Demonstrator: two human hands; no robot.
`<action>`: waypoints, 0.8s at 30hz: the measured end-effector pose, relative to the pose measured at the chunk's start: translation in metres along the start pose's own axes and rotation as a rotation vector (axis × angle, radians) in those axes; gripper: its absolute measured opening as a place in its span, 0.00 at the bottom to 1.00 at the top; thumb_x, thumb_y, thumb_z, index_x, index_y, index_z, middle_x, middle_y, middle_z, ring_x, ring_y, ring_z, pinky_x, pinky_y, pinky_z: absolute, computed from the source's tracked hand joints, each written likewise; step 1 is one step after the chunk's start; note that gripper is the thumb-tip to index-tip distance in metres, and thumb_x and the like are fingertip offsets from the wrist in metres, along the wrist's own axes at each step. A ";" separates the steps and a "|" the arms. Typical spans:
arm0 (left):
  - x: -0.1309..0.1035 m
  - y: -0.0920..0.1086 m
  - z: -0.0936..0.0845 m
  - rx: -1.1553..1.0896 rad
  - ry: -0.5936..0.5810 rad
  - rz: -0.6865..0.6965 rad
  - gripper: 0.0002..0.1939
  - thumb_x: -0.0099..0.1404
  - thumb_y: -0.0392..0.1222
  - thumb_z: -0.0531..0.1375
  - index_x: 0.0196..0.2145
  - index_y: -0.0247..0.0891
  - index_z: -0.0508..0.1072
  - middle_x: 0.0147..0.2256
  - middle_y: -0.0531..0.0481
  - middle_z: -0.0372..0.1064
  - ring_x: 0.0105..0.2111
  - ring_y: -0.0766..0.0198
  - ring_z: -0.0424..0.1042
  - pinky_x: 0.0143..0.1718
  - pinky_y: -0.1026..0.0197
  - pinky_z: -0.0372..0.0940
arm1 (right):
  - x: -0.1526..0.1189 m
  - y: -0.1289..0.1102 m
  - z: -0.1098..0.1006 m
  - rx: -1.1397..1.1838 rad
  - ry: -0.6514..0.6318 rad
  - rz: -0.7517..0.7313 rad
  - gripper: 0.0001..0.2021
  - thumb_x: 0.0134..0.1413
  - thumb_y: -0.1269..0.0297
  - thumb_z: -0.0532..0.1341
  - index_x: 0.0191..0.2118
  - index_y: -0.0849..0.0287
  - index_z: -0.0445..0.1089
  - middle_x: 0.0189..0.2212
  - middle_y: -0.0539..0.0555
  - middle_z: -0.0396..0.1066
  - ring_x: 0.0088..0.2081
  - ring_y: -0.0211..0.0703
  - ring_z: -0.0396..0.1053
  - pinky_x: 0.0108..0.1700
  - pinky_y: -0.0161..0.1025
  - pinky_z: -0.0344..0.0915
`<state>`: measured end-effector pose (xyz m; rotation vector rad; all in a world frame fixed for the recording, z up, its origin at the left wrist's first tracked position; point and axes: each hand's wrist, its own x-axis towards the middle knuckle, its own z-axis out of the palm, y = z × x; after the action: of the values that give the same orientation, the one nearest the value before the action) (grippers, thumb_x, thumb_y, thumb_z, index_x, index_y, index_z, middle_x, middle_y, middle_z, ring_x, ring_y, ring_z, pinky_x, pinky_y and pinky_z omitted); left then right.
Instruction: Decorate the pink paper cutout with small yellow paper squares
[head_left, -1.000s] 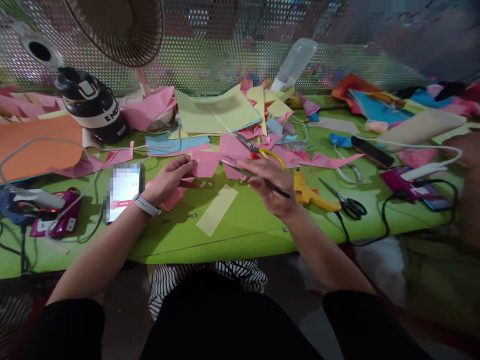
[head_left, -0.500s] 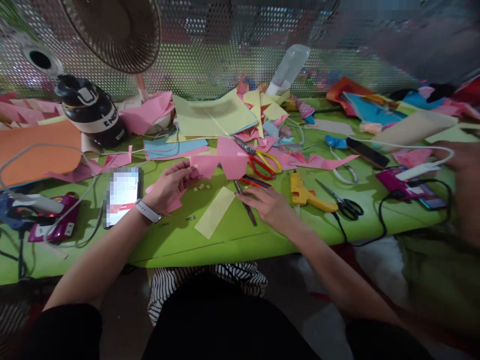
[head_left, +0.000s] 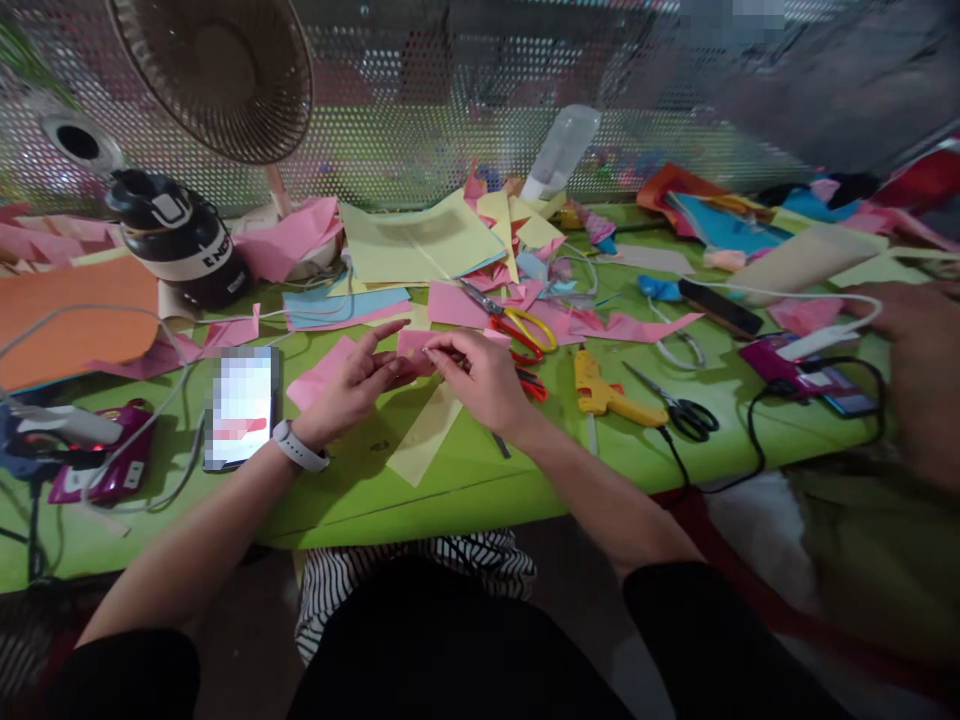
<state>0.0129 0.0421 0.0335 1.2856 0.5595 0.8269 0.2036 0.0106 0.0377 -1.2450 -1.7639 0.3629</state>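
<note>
my right hand (head_left: 480, 380): thumb and fingertips pinched together over pink paper (head_left: 411, 343); what lay between, too small to tell. my left hand (head_left: 356, 385): fingers loosely spread at paper's left end; grip on it, couldn't tell. pink paper sat just beyond yellow strip (head_left: 418, 445), strip flat on table (head_left: 337, 512). glue gun (head_left: 611, 395) lay to right, out of hand. progress, judged: strip looked cut, straight-edged; pink paper midway, in handling; nothing seen joined to strip.
</note>
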 end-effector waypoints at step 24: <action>-0.004 0.000 0.005 0.137 -0.073 0.037 0.34 0.67 0.41 0.62 0.65 0.38 0.53 0.41 0.45 0.76 0.44 0.62 0.76 0.50 0.58 0.71 | 0.006 0.001 -0.009 -0.049 -0.050 -0.036 0.09 0.60 0.63 0.64 0.46 0.53 0.75 0.40 0.54 0.78 0.42 0.48 0.75 0.52 0.50 0.68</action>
<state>0.0144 0.0352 0.0343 1.4493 0.5425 0.7798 0.2109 0.0137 0.0445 -1.2473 -1.8450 0.3344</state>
